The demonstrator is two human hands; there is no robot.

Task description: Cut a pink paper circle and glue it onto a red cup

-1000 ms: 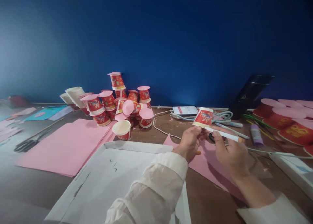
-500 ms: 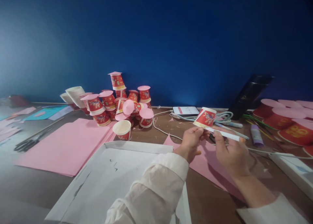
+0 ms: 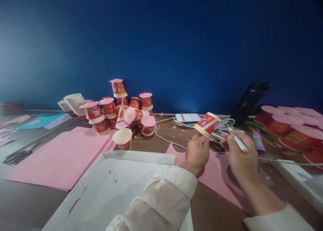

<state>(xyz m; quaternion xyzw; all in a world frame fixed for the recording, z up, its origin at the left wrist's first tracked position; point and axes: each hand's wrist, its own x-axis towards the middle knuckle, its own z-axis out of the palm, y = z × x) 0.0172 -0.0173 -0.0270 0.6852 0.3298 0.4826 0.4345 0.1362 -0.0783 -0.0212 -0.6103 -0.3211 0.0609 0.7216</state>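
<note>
Cup [image 3: 208,122], red with a cream band, sits tilted in my left hand [image 3: 198,153], past the far right corner of the shallow white box [image 3: 118,190]; my fingers are closed at its banded end, though the back of the hand hides much of the grip. My right hand [image 3: 243,158], well to the right of the box, is clamped on a white marker [image 3: 239,143] with an orange end, and the two hands are apart. Below both lies a cut pink sheet [image 3: 214,177], to the box's right. My left sleeve [image 3: 156,197] crosses the box and covers much of its right half. Just beyond the box's far edge a white cable [image 3: 164,140] bends back toward a phone [image 3: 188,117]. Farther right of the box come a purple glue stick [image 3: 258,142], a leaning black bottle [image 3: 248,104] and a cluster of pink-topped red cups [image 3: 302,133]. Beyond the box, an upright open cup [image 3: 122,138] stands before piled red cups with pink discs [image 3: 94,113]. Left of the box spread stacked pink sheets [image 3: 55,157]; past them are scissors [image 3: 22,153], and farther back a turquoise sheet [image 3: 41,120] and nested pale cups [image 3: 75,103].
</note>
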